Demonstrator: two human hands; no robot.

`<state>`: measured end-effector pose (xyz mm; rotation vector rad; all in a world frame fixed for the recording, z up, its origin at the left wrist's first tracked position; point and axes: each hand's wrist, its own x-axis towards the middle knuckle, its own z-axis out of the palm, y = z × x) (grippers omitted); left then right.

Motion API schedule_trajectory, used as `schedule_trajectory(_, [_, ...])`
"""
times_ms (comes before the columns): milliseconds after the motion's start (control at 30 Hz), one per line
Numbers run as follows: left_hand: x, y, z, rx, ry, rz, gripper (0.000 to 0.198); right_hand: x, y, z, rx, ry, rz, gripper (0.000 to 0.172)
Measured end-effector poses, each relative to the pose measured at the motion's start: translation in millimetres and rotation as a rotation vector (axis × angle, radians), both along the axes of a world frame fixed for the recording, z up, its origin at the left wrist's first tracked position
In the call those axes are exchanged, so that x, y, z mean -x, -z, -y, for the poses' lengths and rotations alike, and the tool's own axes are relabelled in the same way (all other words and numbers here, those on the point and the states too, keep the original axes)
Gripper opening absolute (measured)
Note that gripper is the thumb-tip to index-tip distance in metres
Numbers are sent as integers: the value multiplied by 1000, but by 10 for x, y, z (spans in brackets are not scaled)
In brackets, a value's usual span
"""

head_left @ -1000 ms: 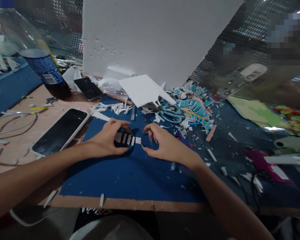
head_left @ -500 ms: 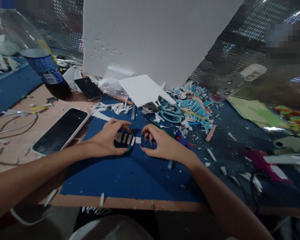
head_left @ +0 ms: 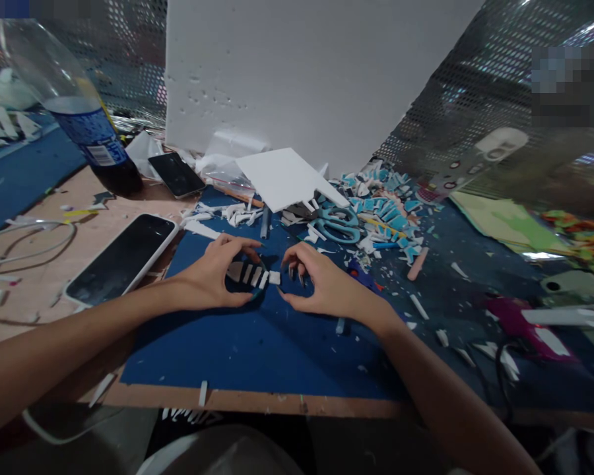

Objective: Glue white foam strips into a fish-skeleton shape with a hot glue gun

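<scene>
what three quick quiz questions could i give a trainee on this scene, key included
1. Open: What colour is the mat under the row of small white pieces, between the left hand and the right hand?
2. True or false: The right hand is holding a phone.
3. Multiple choice: Where does the plastic bottle stand?
a) at the back, on the left side
b) beside the right hand
c) in the middle of the mat

Key:
1. Blue.
2. False; the white-edged phone lies left of the left hand.
3. a

Has long, dark-looking nails (head_left: 301, 280) on left hand (head_left: 218, 274) and right hand (head_left: 329, 280), forearms (head_left: 103, 324) bare. Wears pale, rounded cloth (head_left: 225, 452) low in view, beside black cloth (head_left: 161, 429) with white, blurred lettering (head_left: 193, 415).
</scene>
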<state>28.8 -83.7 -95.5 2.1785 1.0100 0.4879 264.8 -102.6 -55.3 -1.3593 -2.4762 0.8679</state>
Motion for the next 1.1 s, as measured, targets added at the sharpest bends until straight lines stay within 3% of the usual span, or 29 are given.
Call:
schedule_trajectory(433, [-33,-14,0,-13,-48,-10,63,41,-57,48,6,-58,212,8])
schedule_trajectory(1100, [-47,8,-13,-54,-51,-68,62,12,-31,8,-57,-142,343,19])
